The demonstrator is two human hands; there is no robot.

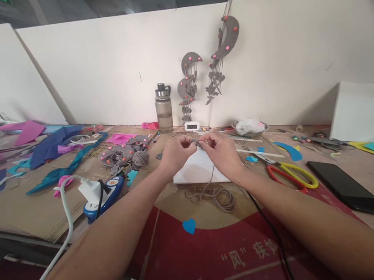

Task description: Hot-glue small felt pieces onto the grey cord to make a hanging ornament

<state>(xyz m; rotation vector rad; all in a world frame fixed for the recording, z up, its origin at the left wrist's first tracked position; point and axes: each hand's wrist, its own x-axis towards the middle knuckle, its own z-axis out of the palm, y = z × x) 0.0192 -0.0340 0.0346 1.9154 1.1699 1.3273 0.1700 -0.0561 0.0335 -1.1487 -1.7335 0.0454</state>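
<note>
My left hand and my right hand meet above a white board. Both are closed, fingertips pinched on a small grey piece between them. Grey cord runs down from my right hand to a loose coil in front of the board. Nearer to me lies a blue heart on the red and brown cardboard. How the small piece is shaped is mostly hidden by my fingers.
Scissors and a black phone lie right. A power strip with a white cable, grey felt crescents and coloured scraps are left. Behind stand a bottle and a small clock; moon ornaments hang on the white panel.
</note>
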